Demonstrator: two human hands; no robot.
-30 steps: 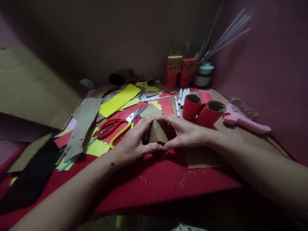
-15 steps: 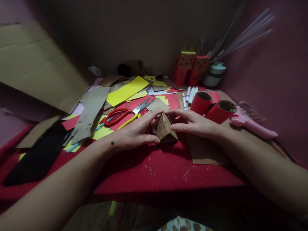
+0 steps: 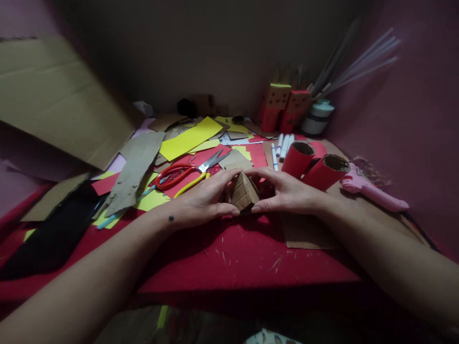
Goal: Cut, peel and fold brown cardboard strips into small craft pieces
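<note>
Between my two hands is a small folded piece of brown cardboard point(image 3: 245, 193), shaped like a pointed wedge. My left hand point(image 3: 210, 193) grips its left side, thumb at the lower front and fingers toward the top. On the other side my right hand point(image 3: 285, 191) holds it, with the thumb at the lower right corner and the index finger near the peak. Some fingertips are hidden behind the cardboard. Close to my left hand lie scissors point(image 3: 175, 176) with red and yellow handles, blades open on paper scraps.
Two red-covered tubes point(image 3: 298, 158) stand right of my hands, near a pink glue gun point(image 3: 373, 186) and white markers point(image 3: 285, 145). Yellow paper point(image 3: 191, 138) and grey cardboard point(image 3: 136, 172) clutter the left. A large cardboard sheet point(image 3: 53, 95) leans at far left. Red cloth point(image 3: 247, 263) covers the table.
My right thumb has moved down and left to the cardboard's lower corner. The folded piece has turned slightly and looks narrower between my hands. The whole view has shifted a little.
</note>
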